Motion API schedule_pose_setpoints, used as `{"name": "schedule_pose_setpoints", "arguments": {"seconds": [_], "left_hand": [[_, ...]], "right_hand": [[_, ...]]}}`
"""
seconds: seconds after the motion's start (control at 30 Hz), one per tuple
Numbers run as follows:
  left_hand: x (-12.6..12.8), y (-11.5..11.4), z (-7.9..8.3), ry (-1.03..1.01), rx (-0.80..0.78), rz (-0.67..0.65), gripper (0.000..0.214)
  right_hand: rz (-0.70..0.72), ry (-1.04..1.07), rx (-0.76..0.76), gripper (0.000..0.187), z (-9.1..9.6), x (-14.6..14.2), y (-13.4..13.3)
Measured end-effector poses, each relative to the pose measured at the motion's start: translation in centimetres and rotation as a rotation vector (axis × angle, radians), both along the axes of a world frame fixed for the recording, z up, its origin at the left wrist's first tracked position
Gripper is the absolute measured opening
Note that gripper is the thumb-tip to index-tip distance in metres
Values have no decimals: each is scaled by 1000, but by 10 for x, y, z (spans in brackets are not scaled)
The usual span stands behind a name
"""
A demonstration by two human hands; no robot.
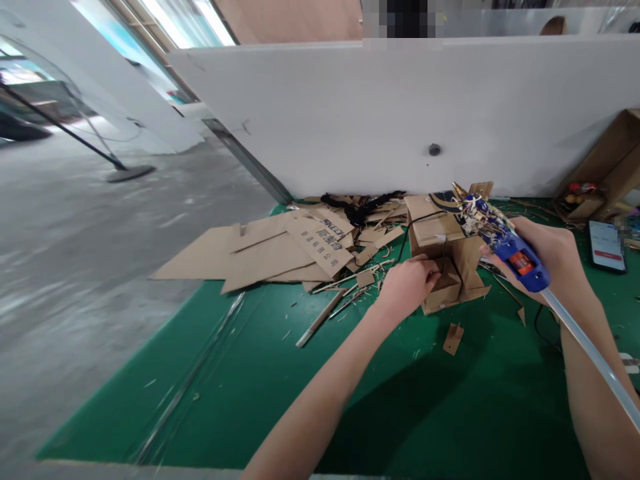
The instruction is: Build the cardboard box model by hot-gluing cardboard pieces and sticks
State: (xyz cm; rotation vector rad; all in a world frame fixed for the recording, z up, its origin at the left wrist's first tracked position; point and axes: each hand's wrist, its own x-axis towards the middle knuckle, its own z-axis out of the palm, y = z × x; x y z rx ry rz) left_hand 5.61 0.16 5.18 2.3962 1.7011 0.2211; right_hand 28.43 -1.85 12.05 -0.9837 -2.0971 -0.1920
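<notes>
A small cardboard model (445, 257) stands on the green table (280, 387). My left hand (407, 287) presses against its lower left side, fingers curled onto a cardboard piece. My right hand (547, 257) grips a blue hot glue gun (505, 243), with its nozzle pointing up-left over the top of the model. A clear glue stick (590, 353) sticks out of the gun's back toward me. A black cord runs from the model area to the back.
Flat cardboard sheets (260, 250) and scraps lie at the left and back. A small cardboard bit (453, 338) lies in front of the model. A phone (607, 245) and an open box (600, 173) sit at right. A white partition (400, 113) rises behind.
</notes>
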Motion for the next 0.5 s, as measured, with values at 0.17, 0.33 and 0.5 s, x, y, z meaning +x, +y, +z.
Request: {"name": "schedule_pose_setpoints", "arguments": {"seconds": [0.17,0.33,0.5], "left_hand": [[-14,7,-3,-77,66,107,27],[-35,11,-4,-315,167,178,27],[-36,10,-5,-579,158,184,24]], "right_hand": [[5,20,-26,19,1,-1,-2],[17,20,-23,20,2,-2,-2],[-6,16,-27,17,1,-2,-2]]}}
